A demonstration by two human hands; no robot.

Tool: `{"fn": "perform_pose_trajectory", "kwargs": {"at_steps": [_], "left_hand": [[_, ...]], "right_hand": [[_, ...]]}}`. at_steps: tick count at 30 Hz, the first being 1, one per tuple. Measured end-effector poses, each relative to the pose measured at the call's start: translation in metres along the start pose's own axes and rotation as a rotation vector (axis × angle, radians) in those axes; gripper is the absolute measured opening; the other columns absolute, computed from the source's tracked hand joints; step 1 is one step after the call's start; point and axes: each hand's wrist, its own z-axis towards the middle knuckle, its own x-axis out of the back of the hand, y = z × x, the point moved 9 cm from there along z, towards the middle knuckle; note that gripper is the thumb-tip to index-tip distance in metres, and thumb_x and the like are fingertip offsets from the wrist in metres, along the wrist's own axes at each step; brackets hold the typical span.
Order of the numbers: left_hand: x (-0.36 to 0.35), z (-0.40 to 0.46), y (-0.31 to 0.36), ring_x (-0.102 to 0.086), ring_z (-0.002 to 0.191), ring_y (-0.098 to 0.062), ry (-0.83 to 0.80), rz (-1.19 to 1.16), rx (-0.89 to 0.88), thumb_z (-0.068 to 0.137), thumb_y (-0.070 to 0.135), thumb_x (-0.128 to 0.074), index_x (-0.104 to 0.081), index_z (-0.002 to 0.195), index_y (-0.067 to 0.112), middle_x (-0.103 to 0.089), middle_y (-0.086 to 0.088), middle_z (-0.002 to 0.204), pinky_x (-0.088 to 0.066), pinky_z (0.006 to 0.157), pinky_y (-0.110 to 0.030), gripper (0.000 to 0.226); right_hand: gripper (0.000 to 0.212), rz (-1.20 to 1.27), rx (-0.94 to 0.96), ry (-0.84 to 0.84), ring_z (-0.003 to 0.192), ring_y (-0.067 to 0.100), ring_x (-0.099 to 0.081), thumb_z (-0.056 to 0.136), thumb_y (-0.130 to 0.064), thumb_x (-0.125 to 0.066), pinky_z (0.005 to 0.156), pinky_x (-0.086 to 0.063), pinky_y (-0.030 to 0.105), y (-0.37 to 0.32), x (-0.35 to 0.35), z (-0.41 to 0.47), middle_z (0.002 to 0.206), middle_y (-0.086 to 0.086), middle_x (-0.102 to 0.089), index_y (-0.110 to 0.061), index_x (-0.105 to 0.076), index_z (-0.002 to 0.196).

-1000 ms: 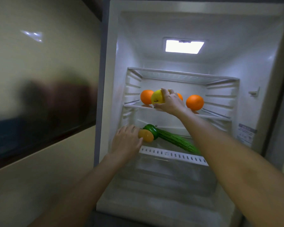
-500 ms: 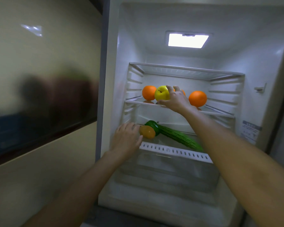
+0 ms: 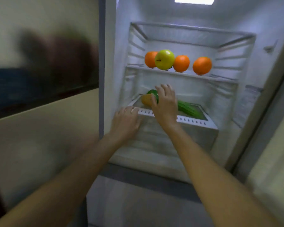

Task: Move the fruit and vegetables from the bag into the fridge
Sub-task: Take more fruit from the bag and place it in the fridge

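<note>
The open fridge holds a yellow-green apple (image 3: 164, 59) on its upper shelf (image 3: 220, 77), standing free between three oranges (image 3: 181, 63). On the lower shelf (image 3: 195, 121) lie a small orange-yellow fruit (image 3: 146, 99), a dark green vegetable (image 3: 152, 92) behind it and a long ridged green gourd (image 3: 188, 109). My right hand (image 3: 166, 105) is spread over the lower shelf, its thumb at the orange-yellow fruit, hiding part of the gourd. Beside it, my left hand (image 3: 125, 122) rests at the left front edge of that shelf with loosely bent fingers, holding nothing. No bag is in view.
A drawer front (image 3: 162, 136) sits below the lower shelf. Left of the fridge is a glossy wall panel (image 3: 44, 112) with a dark reflection. The fridge's right side wall (image 3: 246, 99) carries a label. The image is motion-blurred.
My right hand let go of the apple on the upper shelf and dropped to the lower shelf. My left hand drew back from the orange-yellow fruit to the shelf's edge. The view tilted down.
</note>
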Motion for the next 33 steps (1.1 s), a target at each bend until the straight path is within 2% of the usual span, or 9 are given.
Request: {"fn": "perform_pose_trajectory", "kwargs": {"at_steps": [4, 7, 11, 13, 15, 20, 25, 29, 33], "left_hand": [[-0.013, -0.027, -0.004, -0.052, 0.108, -0.033, -0.046, 0.013, -0.050, 0.084, 0.024, -0.059, -0.056, 0.116, 0.005, -0.057, -0.016, 0.120, -0.042, 0.086, -0.042, 0.038], [-0.022, -0.053, -0.014, -0.054, 0.100, -0.035, -0.071, -0.004, -0.067, 0.082, 0.023, -0.061, -0.057, 0.112, 0.002, -0.058, -0.018, 0.114, -0.044, 0.081, -0.043, 0.037], [-0.031, -0.097, -0.026, -0.058, 0.086, -0.039, -0.091, -0.059, -0.075, 0.077, 0.017, -0.063, -0.061, 0.102, -0.004, -0.061, -0.024, 0.099, -0.048, 0.075, -0.045, 0.032], [-0.037, -0.125, -0.034, -0.059, 0.092, -0.040, -0.116, -0.095, -0.071, 0.078, 0.017, -0.060, -0.060, 0.109, -0.003, -0.061, -0.025, 0.106, -0.048, 0.079, -0.045, 0.036], [-0.043, -0.160, -0.041, -0.058, 0.099, -0.039, -0.160, -0.123, -0.077, 0.080, 0.018, -0.054, -0.057, 0.113, -0.002, -0.060, -0.024, 0.113, -0.047, 0.084, -0.044, 0.039], [-0.062, -0.270, -0.053, -0.050, 0.116, -0.043, -0.327, -0.184, -0.131, 0.086, 0.018, -0.060, -0.052, 0.125, -0.002, -0.053, -0.026, 0.128, -0.040, 0.099, -0.053, 0.045], [-0.071, -0.376, -0.044, -0.048, 0.118, -0.045, -0.573, -0.205, -0.268, 0.084, 0.018, -0.061, -0.053, 0.125, -0.001, -0.053, -0.025, 0.129, -0.041, 0.099, -0.054, 0.046], [-0.068, -0.447, -0.027, -0.052, 0.114, -0.046, -0.681, -0.216, -0.377, 0.077, 0.014, -0.070, -0.056, 0.119, -0.003, -0.057, -0.027, 0.122, -0.043, 0.093, -0.056, 0.048], [-0.062, -0.512, -0.003, -0.049, 0.117, -0.044, -0.766, -0.221, -0.499, 0.079, 0.016, -0.066, -0.056, 0.120, 0.000, -0.056, -0.023, 0.124, -0.041, 0.096, -0.054, 0.046]], "right_hand": [[0.034, -0.038, -0.028, -0.008, 0.120, 0.036, -0.050, 0.086, -0.024, -0.055, 0.103, -0.038, 0.047, -0.002, -0.009, -0.052, 0.120, 0.018, -0.061, -0.006, -0.064, 0.113], [0.041, -0.076, -0.081, -0.095, 0.120, 0.037, -0.050, 0.088, -0.030, -0.045, 0.104, -0.038, 0.048, 0.002, -0.017, -0.092, 0.120, 0.019, -0.060, -0.004, -0.062, 0.115], [0.042, -0.113, -0.171, -0.182, 0.115, 0.038, -0.052, 0.089, -0.031, -0.042, 0.101, -0.040, 0.049, 0.003, -0.017, -0.152, 0.116, 0.020, -0.060, -0.002, -0.062, 0.113], [0.039, -0.150, -0.226, -0.200, 0.111, 0.039, -0.055, 0.088, -0.029, -0.046, 0.096, -0.044, 0.049, 0.000, -0.012, -0.188, 0.112, 0.021, -0.062, -0.002, -0.063, 0.109], [0.039, -0.175, -0.298, -0.210, 0.112, 0.040, -0.055, 0.088, -0.029, -0.047, 0.099, -0.043, 0.048, -0.007, -0.001, -0.231, 0.114, 0.022, -0.062, -0.002, -0.064, 0.110], [0.045, -0.244, -0.440, -0.379, 0.121, 0.041, -0.048, 0.089, -0.031, -0.043, 0.104, -0.038, 0.047, -0.044, 0.022, -0.355, 0.124, 0.023, -0.056, -0.001, -0.060, 0.118], [0.048, -0.315, -0.630, -0.499, 0.118, 0.041, -0.050, 0.091, -0.034, -0.041, 0.099, -0.043, 0.049, -0.082, 0.063, -0.476, 0.122, 0.024, -0.056, 0.000, -0.060, 0.119], [0.049, -0.381, -0.776, -0.560, 0.121, 0.039, -0.048, 0.092, -0.035, -0.039, 0.103, -0.041, 0.047, -0.112, 0.107, -0.558, 0.126, 0.023, -0.056, -0.001, -0.058, 0.122], [0.049, -0.462, -0.888, -0.577, 0.120, 0.038, -0.051, 0.091, -0.034, -0.038, 0.102, -0.039, 0.043, -0.145, 0.156, -0.626, 0.123, 0.022, -0.058, -0.002, -0.059, 0.121]]}}
